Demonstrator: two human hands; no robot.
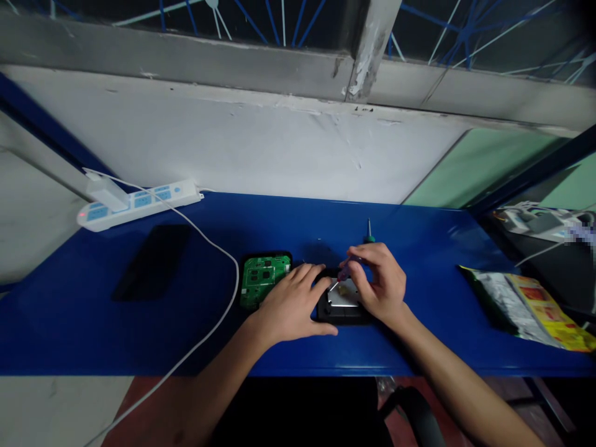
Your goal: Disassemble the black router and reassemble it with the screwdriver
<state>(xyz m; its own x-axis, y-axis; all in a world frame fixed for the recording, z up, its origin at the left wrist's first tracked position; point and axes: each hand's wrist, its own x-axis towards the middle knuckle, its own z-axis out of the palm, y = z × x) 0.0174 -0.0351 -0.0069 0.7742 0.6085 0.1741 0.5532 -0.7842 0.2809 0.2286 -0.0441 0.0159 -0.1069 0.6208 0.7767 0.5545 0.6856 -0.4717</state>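
Note:
A screwdriver (344, 270) with a reddish-purple translucent handle is gripped in my right hand (382, 279), its shaft slanting down to the left. Its tip meets the upper left corner of a silver metal plate (342, 300) set in a black plastic casing (347, 318). My left hand (295, 304) lies with fingers stretched out, fingertips at the casing's left edge. Left of that hand, and partly hidden by it, sits a green circuit board (263, 279) in a black shell. A second screwdriver (369, 234) with a green handle lies behind my right hand.
A white power strip (172, 194) with a plugged-in adapter (109, 191) stands at the back left. From it a white cable (228, 254) runs across the blue table (209, 347). A dark flat object (151, 264) lies left, a shiny snack-like packet (535, 307) right.

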